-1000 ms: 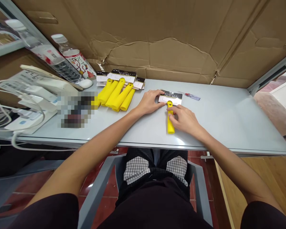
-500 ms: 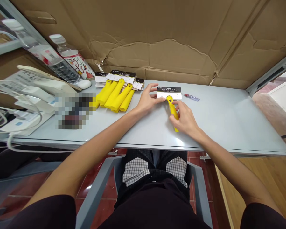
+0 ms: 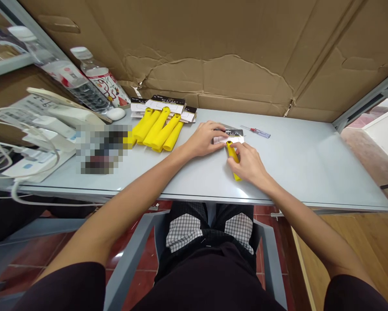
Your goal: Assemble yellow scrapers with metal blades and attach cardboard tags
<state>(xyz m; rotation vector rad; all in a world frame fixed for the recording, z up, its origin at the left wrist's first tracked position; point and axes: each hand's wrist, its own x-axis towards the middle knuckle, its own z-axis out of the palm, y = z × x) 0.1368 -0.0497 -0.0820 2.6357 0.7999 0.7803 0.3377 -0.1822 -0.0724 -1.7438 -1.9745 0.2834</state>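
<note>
A yellow handle-like tool [image 3: 237,176], flared at its lower end, lies before me on the table. At its top sits a black-and-white header card [image 3: 219,140]. My left hand [image 3: 205,139] pinches the card's left side between thumb and fingers. My right hand [image 3: 248,161] is closed round the upper part of the yellow tool, with its fingertips at the card's lower edge and hiding much of the tool. A thin greyish strip [image 3: 231,126] shows just behind the card; I cannot tell what it is. Beyond lies a small screwdriver [image 3: 260,132] with a clear handle.
Several yellow tools [image 3: 156,129] with the same cards lie piled at the left. Past them are a white mouse [image 3: 116,113], plastic bottles [image 3: 105,84], and white devices with cables [image 3: 35,151]. Cardboard [image 3: 213,39] stands along the table's back edge.
The card has moved down towards me and tilted, with my left hand moving over its upper left part. The greyish strip behind it has come into view. My right hand stays on the yellow tool.
</note>
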